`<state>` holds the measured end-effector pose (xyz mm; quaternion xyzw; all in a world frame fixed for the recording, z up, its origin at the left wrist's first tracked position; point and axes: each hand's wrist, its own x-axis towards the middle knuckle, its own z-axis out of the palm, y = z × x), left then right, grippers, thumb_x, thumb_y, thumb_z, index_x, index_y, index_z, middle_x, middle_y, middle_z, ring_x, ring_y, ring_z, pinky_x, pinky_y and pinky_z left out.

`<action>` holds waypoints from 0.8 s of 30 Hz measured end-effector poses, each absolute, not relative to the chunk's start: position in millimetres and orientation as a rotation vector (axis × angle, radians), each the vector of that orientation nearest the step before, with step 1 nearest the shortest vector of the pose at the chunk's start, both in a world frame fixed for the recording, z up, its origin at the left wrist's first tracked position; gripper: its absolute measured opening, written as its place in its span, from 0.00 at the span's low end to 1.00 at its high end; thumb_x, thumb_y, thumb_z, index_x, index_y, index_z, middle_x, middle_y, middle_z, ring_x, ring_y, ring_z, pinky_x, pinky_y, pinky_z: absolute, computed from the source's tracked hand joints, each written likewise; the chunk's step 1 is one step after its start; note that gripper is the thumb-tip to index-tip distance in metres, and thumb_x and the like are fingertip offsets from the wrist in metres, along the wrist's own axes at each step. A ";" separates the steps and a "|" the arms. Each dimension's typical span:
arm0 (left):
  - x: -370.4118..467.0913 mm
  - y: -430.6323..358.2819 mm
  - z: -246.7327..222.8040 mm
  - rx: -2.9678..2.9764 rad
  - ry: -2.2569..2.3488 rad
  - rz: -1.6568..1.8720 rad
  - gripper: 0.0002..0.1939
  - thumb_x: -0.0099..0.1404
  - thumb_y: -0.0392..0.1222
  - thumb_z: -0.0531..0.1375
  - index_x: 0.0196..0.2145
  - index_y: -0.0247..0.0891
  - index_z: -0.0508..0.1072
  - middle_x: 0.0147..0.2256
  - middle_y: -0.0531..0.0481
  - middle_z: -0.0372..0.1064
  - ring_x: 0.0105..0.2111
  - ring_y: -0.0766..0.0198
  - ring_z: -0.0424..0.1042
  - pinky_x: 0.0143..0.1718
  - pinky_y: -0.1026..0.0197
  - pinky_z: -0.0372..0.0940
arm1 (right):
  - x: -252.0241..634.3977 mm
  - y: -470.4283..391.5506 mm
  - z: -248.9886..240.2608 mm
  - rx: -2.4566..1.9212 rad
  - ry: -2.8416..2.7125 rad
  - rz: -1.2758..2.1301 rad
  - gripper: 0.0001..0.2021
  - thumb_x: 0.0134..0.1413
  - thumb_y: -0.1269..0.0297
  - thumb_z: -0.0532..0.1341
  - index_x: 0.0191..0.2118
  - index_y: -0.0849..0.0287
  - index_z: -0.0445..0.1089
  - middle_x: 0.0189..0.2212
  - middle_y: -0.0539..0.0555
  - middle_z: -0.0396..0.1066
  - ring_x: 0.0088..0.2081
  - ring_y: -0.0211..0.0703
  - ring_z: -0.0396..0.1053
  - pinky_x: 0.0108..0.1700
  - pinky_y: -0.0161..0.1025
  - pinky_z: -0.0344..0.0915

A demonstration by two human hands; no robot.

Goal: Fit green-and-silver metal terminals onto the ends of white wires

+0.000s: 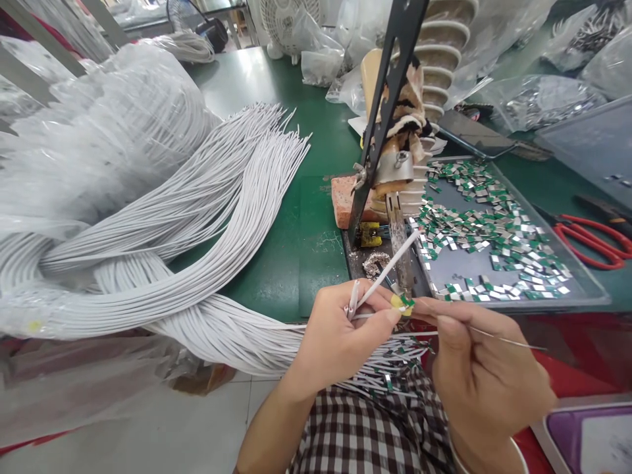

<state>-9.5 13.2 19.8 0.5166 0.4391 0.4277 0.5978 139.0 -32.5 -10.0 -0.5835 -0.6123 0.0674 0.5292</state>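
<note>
My left hand [340, 329] is closed around a few white cables [388, 271]. At its fingertips a small green circuit board [407, 301] sits beside a yellow patch, by the lower end of the soldering iron's tip [397, 243]. Between thumb and fingers, my right hand [488, 362] pinches a thin solder wire [508, 339], whose near end is close to the board. The iron is fixed to a black metal stand [378, 125]. Below my hands, several white cables with green boards on their ends [390, 382] hang over a checked apron.
Long bundles of white cable [257, 197] cover the left of the green table [276, 289]. On the right are a tray [582, 299] of loose green boards and red-handled scissors [587, 240]. A brick [342, 201] props the stand; a ribbed hose [442, 46] rises behind it.
</note>
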 end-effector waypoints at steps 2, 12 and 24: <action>-9.4 15.5 20.3 1.201 1.020 1.004 0.09 0.58 0.33 0.63 0.21 0.37 0.73 0.30 0.48 0.77 0.25 0.67 0.70 0.24 0.66 0.63 | 138.7 -32.4 -12.0 -1.291 -1.463 0.116 0.14 0.60 0.77 0.63 0.46 0.51 0.76 0.38 0.50 0.82 0.41 0.45 0.81 0.43 0.42 0.78; -11.4 18.7 24.8 1.165 0.974 1.056 0.09 0.58 0.33 0.64 0.21 0.36 0.74 0.29 0.49 0.76 0.25 0.68 0.70 0.23 0.67 0.64 | 141.5 -33.1 -0.1 -1.316 -1.612 0.067 0.19 0.57 0.78 0.66 0.49 0.46 0.76 0.44 0.48 0.81 0.42 0.46 0.80 0.45 0.45 0.77; -11.7 2.7 10.2 1.367 1.017 0.952 0.09 0.62 0.30 0.63 0.24 0.35 0.74 0.31 0.48 0.78 0.28 0.65 0.74 0.26 0.67 0.64 | 152.0 -40.6 0.5 -1.245 -1.467 0.278 0.14 0.62 0.74 0.61 0.48 0.51 0.77 0.37 0.51 0.79 0.35 0.44 0.77 0.42 0.47 0.75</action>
